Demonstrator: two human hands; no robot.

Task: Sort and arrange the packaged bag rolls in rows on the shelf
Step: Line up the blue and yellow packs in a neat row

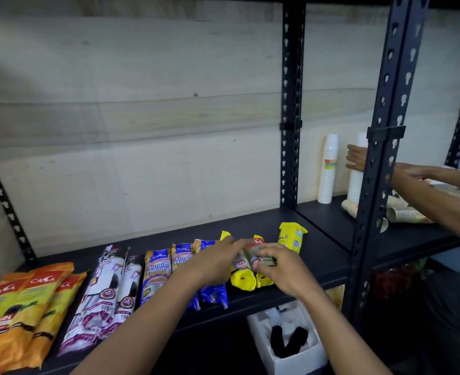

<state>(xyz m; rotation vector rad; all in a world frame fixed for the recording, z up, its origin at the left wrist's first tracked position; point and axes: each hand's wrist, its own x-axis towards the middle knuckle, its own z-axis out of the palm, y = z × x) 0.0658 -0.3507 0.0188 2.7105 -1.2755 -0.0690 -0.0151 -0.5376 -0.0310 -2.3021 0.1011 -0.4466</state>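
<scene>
Packaged bag rolls lie in rows on the black shelf. Orange packs are at the far left, then white-and-purple packs, then blue packs. Two yellow rolls lie side by side right of the blue ones. My left hand rests on the left yellow roll and the nearest blue pack. My right hand grips the right yellow roll by its label end. A third yellow roll lies alone further back to the right.
Another person's hands handle stacks of white paper cups on the neighbouring shelf at the right. Black slotted uprights separate the two bays. A white box with dark items sits below the shelf.
</scene>
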